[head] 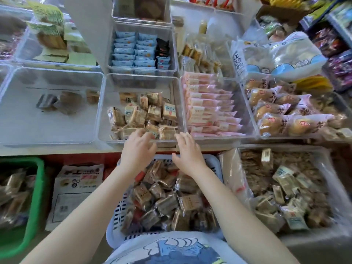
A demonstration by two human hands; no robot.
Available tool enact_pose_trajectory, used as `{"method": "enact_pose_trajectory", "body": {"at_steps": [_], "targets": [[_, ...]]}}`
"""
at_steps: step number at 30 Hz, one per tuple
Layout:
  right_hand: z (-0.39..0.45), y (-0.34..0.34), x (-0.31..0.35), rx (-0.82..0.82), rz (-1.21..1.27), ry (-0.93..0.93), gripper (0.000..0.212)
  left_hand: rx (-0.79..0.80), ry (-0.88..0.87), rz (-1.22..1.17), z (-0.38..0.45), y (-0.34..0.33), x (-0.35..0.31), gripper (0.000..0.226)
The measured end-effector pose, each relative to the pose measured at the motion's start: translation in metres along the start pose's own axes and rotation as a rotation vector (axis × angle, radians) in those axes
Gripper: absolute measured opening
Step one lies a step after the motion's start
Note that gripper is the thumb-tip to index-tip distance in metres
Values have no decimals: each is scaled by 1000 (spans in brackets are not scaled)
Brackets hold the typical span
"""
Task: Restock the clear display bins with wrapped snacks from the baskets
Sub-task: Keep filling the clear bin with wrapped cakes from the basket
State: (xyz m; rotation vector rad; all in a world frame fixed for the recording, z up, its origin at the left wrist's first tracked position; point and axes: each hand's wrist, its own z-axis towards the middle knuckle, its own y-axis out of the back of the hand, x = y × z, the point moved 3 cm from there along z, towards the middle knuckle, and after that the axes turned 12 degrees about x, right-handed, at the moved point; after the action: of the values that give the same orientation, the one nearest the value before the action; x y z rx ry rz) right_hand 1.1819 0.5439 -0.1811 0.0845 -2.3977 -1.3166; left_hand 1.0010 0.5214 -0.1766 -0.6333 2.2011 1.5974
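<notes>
A clear display bin (103,111) in the middle of the shelf holds several brown wrapped snacks (150,113). Below it stands a white basket (213,162) full of similar wrapped snacks (167,199). My left hand (138,151) hovers at the bin's front edge, fingers relaxed and spread, holding nothing. My right hand (187,153) is beside it over the basket's far rim, fingers straight, also empty. Both forearms reach forward over the basket.
A nearly bare clear bin (11,119) sits to the left, a bin of pink packs (209,105) and a bin of buns (282,115) to the right. A green basket (37,183) is at lower left, a lined crate of snacks (285,189) at lower right.
</notes>
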Motion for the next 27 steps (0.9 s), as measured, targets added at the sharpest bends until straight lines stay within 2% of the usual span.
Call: {"method": "enact_pose_trajectory", "body": {"at_steps": [3,6,10,13,16,19,22,27], "targets": [[-43,2,-30,-198,198,15,50,222,-31,-44,-23,-28,-41,23],[-88,-13,-91,-218,298,-99,36,396,-71,45,-33,-66,-79,24],[-145,-27,-187,-212,279,-342,25,557,-148,101,-40,-124,-137,23],[-182,-38,-249,-248,238,-491,22,601,-204,93,-45,-161,-181,23],[-207,-54,-293,-127,228,-562,36,648,-225,94,-48,-188,-210,26],[-216,-68,-313,-22,312,-512,60,626,-220,150,-50,-205,-231,25],[-212,-69,-319,32,336,-438,76,586,-164,168,-51,-213,-247,27],[-206,-49,-329,174,134,-384,69,524,-114,144,-48,-219,-258,33]]}}
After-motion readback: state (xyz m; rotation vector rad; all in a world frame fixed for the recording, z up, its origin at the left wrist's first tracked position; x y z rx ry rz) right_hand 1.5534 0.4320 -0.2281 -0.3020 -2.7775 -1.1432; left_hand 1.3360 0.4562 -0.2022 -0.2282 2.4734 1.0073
